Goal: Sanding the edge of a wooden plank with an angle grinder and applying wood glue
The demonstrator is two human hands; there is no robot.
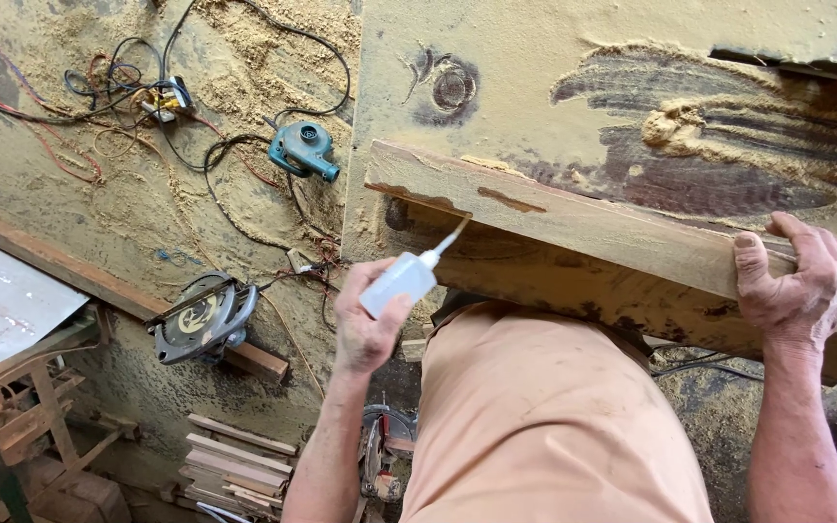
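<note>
My left hand grips a small white squeeze bottle with a thin nozzle. The nozzle tip touches the upper face of a long wooden plank near its left end. My right hand clamps over the top edge of the same plank further right, fingers over the far side. The plank stands on edge on a sawdust-covered workbench, leaning against my body.
On the sawdust floor at left lie a teal electric blower, a circular saw, tangled cables and a long timber strip. Stacked wood offcuts and another power tool sit below, near my left arm.
</note>
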